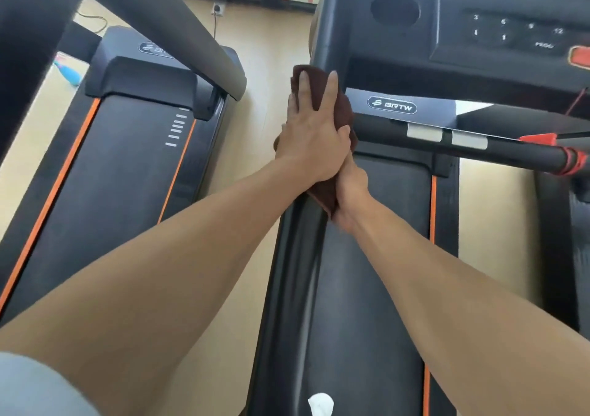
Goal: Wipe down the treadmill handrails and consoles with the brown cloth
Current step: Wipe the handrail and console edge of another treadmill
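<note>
The brown cloth point(341, 112) is draped over the left handrail point(297, 256) of the right-hand treadmill, just below its black console point(498, 29). My left hand point(311, 134) lies on top of the cloth, fingers stretched up along the rail and thumb hooked round the cloth's right side. My right hand point(349, 195) sits directly below it and grips the cloth's lower end against the rail. Most of the cloth is hidden under both hands.
A crossbar with silver sensor plates point(424, 133) and a red safety clip point(539, 138) runs right of the hands. A second treadmill point(127, 147) with its grey handrail point(191, 29) stands to the left. White tissue point(321, 404) lies on the belt below.
</note>
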Tool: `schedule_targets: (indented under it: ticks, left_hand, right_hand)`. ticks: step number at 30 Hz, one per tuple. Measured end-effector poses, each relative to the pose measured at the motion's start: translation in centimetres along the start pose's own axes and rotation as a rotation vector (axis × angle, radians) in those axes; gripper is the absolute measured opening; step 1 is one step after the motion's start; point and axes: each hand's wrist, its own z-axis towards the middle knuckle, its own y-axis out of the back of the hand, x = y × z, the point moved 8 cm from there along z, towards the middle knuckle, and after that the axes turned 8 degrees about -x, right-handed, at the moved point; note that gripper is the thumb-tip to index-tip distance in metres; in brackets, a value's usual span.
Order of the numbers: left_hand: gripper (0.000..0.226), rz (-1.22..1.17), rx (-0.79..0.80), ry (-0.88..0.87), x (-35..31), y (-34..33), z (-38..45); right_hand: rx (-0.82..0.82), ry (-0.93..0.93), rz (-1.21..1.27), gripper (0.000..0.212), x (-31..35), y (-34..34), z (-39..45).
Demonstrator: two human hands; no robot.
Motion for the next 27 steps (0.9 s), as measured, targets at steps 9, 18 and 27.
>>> schedule_targets:
  ticks: [9,18,27]
  left_hand:
    - [0.06,-0.004,0.006,-0.113,0.5,0.6,-7.0]
    - [0.061,-0.135,-0.02,0.026,4.9,0.5,-27.9]
    - [0.065,-0.297,-0.183,0.321,7.6,-0.6,-46.7]
  right_hand:
    - [0.03,0.026,-0.168,0.058,-5.2,3.2,-4.5]
    - [0.077,-0.066,-0.163,0.068,-21.3,8.7,-15.2]
    - [0.12,-0.172,-0.161,0.038,-31.2,14.3,-24.8]
